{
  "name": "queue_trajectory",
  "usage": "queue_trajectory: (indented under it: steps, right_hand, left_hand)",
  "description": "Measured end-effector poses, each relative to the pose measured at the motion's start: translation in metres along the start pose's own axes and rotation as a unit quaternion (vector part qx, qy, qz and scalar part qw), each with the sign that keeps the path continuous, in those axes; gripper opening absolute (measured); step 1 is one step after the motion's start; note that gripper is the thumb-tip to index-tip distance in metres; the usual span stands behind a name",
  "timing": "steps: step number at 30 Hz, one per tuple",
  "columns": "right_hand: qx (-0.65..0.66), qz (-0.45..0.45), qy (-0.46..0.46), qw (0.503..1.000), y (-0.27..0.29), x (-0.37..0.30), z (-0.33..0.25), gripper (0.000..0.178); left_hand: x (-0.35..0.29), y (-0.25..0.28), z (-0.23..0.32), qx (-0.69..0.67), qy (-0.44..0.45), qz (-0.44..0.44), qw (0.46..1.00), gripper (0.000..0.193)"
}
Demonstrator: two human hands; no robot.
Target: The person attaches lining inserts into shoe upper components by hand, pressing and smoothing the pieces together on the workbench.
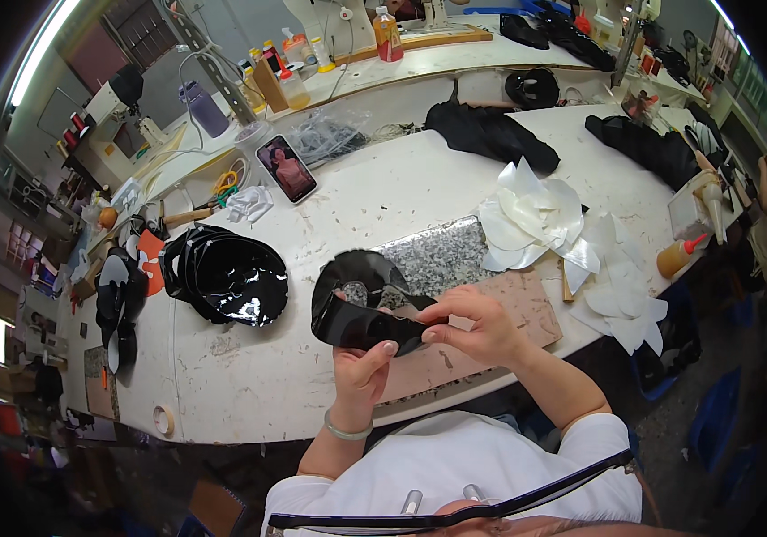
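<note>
Both hands hold a glossy black curved leather piece (361,309) above the near edge of the white worktable (249,376); the left hand (358,371) grips its near side, thumb pressed on top; the right hand (477,327) pinches its right end between thumb and fingers; a granite slab (441,255) lies just beyond; a stack of black pieces (227,273) sits to the left; white cut sheets (535,215) lie to the far right

- Bare counter (249,376) lies open at lower left of centre, below the stack of glossy black pieces (227,273).
- White cut pieces (535,215) crowd the right.
- Phone (286,167) and black fabric heap (491,134) block the upper middle.
</note>
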State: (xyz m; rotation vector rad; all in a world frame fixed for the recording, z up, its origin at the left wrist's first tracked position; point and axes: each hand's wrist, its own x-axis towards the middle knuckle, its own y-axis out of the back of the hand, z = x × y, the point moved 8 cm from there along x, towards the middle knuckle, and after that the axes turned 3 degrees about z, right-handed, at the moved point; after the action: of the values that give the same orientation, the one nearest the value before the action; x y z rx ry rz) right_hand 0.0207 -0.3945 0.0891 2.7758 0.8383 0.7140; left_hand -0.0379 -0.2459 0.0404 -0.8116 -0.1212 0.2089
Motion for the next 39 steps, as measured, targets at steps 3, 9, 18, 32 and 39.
queue_trajectory:
  steps: [3,9,18,32,39]
  right_hand:
    - [-0.019,0.012,0.004,1.000,-0.002,0.000,-0.003,0.019]
    - [-0.064,0.010,0.010,0.998,-0.006,-0.001,-0.008,0.012]
    - [-0.045,0.010,0.007,0.999,-0.010,-0.005,-0.006,0.011]
    - [-0.010,0.005,0.011,1.000,-0.015,-0.003,0.002,0.012]
    - [-0.031,-0.021,0.030,0.999,-0.021,-0.013,0.006,0.015]
  left_hand:
    - [-0.001,-0.004,0.002,-0.021,-0.018,-0.010,1.000,0.082]
    - [-0.001,-0.007,-0.002,-0.033,-0.008,-0.033,0.999,0.083]
    - [-0.004,-0.008,-0.004,-0.025,-0.022,0.014,0.999,0.076]
    - [-0.004,-0.006,0.001,0.093,-0.116,0.070,0.986,0.071]
    - [-0.009,0.009,-0.006,0.196,-0.108,0.056,0.973,0.060]
